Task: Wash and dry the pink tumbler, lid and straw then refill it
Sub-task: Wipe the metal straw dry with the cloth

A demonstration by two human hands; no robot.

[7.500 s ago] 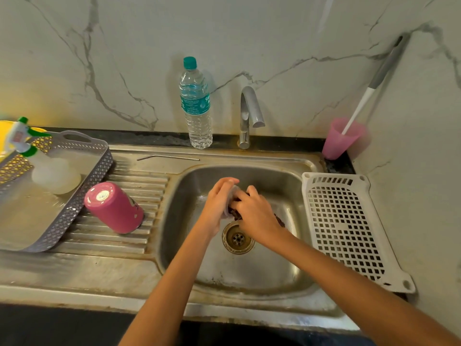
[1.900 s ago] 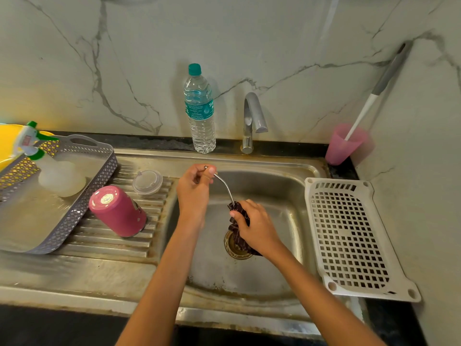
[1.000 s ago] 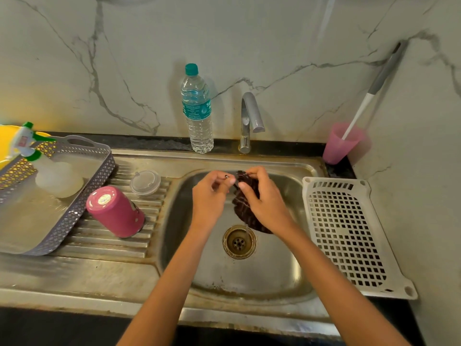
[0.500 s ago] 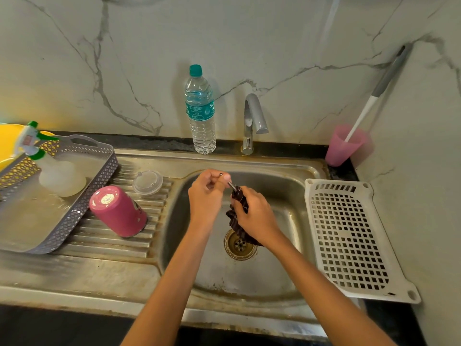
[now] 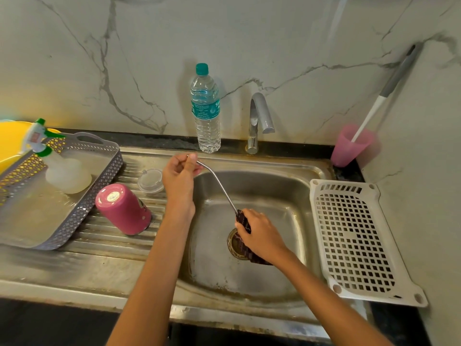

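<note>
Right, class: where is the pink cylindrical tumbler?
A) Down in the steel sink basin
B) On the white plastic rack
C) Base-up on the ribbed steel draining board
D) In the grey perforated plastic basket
C: the pink tumbler stands base-up on the ribbed draining board, beside the grey basket rather than in it.

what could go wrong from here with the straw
1. The straw is only pinched at its top end by the left hand; a hard pull of the cloth in the right hand could slip it into the sink by the drain.
2. The upside-down tumbler stands close to the left forearm and might get knocked.
</note>
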